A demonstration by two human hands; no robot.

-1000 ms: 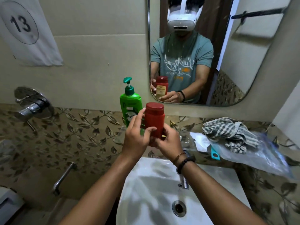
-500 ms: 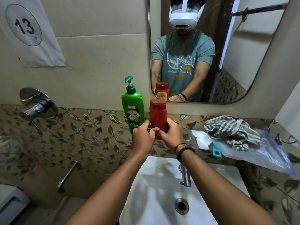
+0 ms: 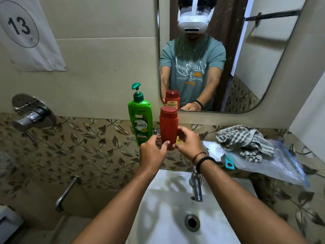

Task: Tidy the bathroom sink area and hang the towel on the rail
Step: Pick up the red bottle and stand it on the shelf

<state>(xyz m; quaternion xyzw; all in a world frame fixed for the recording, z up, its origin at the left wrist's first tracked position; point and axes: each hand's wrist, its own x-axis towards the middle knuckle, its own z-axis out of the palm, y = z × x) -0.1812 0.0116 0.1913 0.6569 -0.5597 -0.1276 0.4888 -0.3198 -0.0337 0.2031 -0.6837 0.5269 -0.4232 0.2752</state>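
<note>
Head view: cupping tall red plastic bottle (image 3: 168, 127) low at its base, left hand (image 3: 152, 152) and right hand (image 3: 188, 144) both grasping it, upright just beside green pump bottle (image 3: 140, 117). Probably light, rigid, smooth; gripping mid-body likely steadier.

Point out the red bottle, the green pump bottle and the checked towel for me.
Red bottle (image 3: 168, 126): head view, on its upper body below the cap.
Green pump bottle (image 3: 140, 118): head view, on its body above the label.
Checked towel (image 3: 243, 140): head view, on the middle of the crumpled heap.
</note>
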